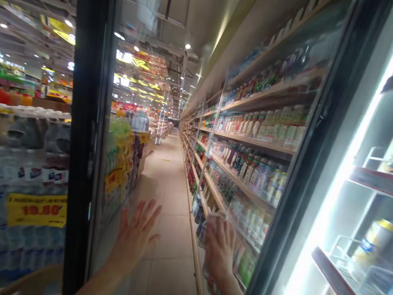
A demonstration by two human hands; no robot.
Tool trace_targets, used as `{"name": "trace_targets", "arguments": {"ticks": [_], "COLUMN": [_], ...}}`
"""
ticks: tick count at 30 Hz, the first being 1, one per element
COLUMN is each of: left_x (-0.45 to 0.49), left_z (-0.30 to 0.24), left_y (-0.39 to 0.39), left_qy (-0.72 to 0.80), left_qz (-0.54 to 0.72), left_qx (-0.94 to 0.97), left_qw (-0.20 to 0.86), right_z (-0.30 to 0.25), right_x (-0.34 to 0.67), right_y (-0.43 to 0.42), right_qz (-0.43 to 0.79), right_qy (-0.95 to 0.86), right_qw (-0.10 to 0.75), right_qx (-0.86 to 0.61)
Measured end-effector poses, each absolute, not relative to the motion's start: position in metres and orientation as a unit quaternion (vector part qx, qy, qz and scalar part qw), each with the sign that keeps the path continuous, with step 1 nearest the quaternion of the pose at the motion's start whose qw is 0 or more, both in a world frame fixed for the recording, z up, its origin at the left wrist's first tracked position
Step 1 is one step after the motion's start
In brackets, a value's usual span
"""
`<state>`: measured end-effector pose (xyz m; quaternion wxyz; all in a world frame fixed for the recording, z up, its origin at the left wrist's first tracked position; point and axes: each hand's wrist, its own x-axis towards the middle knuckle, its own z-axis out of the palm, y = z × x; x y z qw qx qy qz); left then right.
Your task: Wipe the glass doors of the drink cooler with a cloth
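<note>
An open cooler door with a black frame (pixel 83 125) stands before me, and the aisle shows through its glass pane (pixel 164 187). My left hand (pixel 138 225) is raised in front of the pane with its fingers spread and nothing in it. Whether it touches the glass I cannot tell. Farther right, my right hand (pixel 220 249) is against the pane, fingers bent over a pale crumpled cloth (pixel 213 219). That cloth is blurred, and the hand hides part of it.
Lit cooler shelves (pixel 390 186) with bottles and cans are close on the right. Left of the door are stacked packs of bottled water (pixel 30 172) with yellow price signs (pixel 36 211). Beyond the glass, long drink shelves (pixel 256 141) line a tiled aisle floor (pixel 168 234).
</note>
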<state>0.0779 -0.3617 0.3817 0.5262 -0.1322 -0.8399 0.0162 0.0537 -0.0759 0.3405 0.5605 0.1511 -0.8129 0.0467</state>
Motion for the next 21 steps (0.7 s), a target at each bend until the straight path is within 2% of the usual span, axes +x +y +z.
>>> {"name": "trace_targets", "arguments": {"ticks": [2,3,6,8,10,13,15,19,21], "left_x": [0.078,0.078,0.080,0.081,0.082,0.083,0.083,0.084,0.084], "left_z": [0.381,0.382,0.382,0.383,0.383,0.384,0.383,0.382,0.382], "left_y": [-0.362,-0.362,-0.361,-0.360,-0.359,-0.359,-0.359,-0.359,-0.360], "left_qy": [-0.842,-0.841,-0.845,-0.845,-0.844,-0.837,-0.838,-0.847,-0.848], "left_qz": [0.021,0.024,0.036,0.040,0.043,0.045,0.051,0.072,0.077], "left_qx": [-0.131,-0.130,-0.124,-0.118,-0.118,-0.124,-0.122,-0.111,-0.110], "left_qw": [0.524,0.524,0.520,0.520,0.522,0.530,0.529,0.515,0.513], "right_z": [0.334,0.333,0.342,0.348,0.350,0.347,0.349,0.363,0.363], "right_x": [0.056,0.055,0.047,0.043,0.044,0.050,0.050,0.040,0.040], "right_y": [-0.075,-0.067,-0.033,-0.027,-0.041,-0.070,-0.071,-0.047,-0.055], "right_qz": [0.018,0.032,0.155,0.206,0.178,0.058,0.033,0.168,0.202], "right_qy": [-0.820,-0.821,-0.791,-0.759,-0.774,-0.811,-0.812,-0.767,-0.745], "right_qw": [0.539,0.548,0.586,0.597,0.602,0.563,0.550,0.617,0.628], "right_qx": [0.192,0.155,-0.080,-0.156,-0.080,0.151,0.193,-0.052,-0.097]}}
